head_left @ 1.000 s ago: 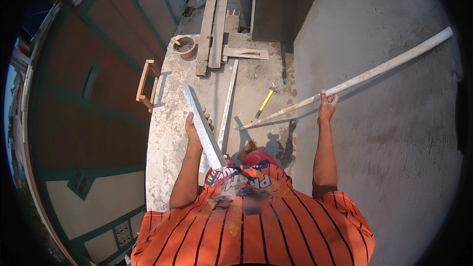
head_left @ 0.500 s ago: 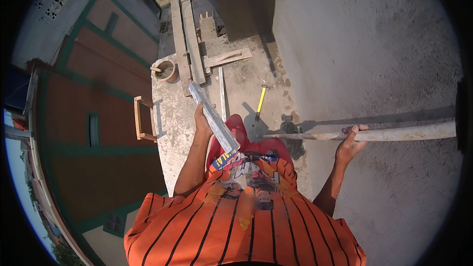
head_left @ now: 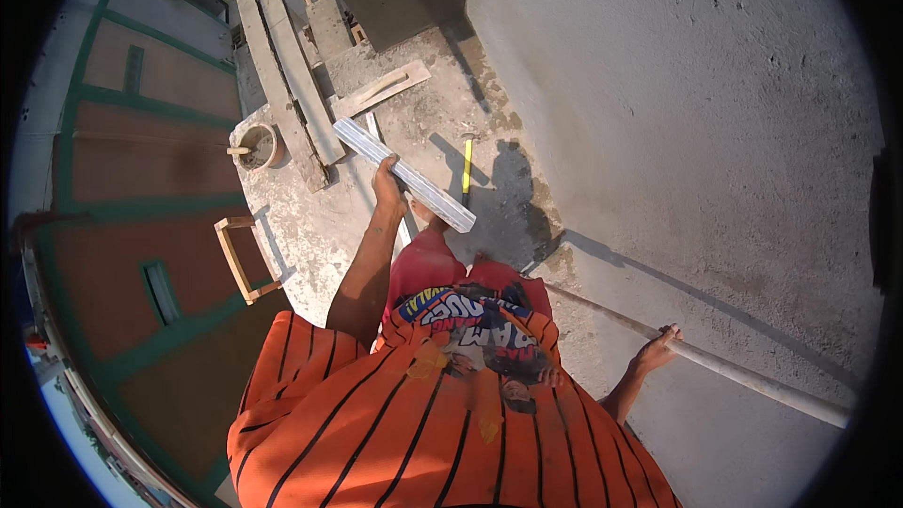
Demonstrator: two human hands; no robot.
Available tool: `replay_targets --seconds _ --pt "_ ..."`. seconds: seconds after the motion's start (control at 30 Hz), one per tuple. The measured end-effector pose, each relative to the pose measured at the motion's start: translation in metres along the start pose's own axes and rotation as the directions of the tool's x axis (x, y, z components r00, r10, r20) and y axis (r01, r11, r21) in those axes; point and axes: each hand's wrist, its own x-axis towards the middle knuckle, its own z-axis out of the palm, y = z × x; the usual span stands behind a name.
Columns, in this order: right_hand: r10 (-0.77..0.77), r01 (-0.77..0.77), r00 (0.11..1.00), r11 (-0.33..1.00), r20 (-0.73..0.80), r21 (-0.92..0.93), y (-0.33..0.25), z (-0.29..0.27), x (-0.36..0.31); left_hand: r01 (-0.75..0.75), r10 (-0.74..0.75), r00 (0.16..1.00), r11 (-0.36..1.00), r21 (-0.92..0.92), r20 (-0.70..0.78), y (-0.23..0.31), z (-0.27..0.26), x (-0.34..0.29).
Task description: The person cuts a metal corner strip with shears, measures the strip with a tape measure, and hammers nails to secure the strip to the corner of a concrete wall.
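My left hand (head_left: pixel 388 193) is closed around the middle of a ridged, silver-grey metal bar (head_left: pixel 428 190), held slanting in front of my legs. Out to the right, my right hand (head_left: pixel 656 349) grips a long, pale round pole (head_left: pixel 743 373) beside the plastered wall. The pole's near-body end passes behind my clothing. A hammer (head_left: pixel 467 167) with a yellow handle lies on the concrete past my knees. Partly hidden beneath the bar, a thin pale strip (head_left: pixel 373 126) rests on the ground.
Long wooden planks (head_left: pixel 299 75) run away at the upper left. By them are a wooden float (head_left: pixel 384 87) and a bucket (head_left: pixel 276 147) with grey mix. A small wooden frame (head_left: pixel 226 249) stands at the slab's left edge. A rough grey wall (head_left: pixel 677 113) fills the right.
My view has turned, so the surroundings appear shifted left. The metal bar is now farther from my lap. The pole slopes down to the right instead of lying nearly level. Both hands keep their hold.
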Motion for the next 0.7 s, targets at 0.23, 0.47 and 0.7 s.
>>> replay_targets --seconds 0.23,0.47,0.7 --pt "0.792 -0.758 0.611 0.584 -0.003 -0.291 0.139 0.035 -0.031 -0.038 0.064 0.987 0.984 0.174 -0.146 -0.027 0.001 0.071" --pt "0.922 -0.336 0.022 0.371 0.387 -0.866 0.091 0.124 -0.076 0.227 -0.129 0.946 0.919 0.323 -0.298 -0.102 -0.053 0.17" --pt "0.552 -0.474 0.072 0.752 0.831 -0.458 0.204 0.461 -0.088 0.355 -0.256 0.913 0.88 0.314 -0.316 -0.234 -0.117 0.317"
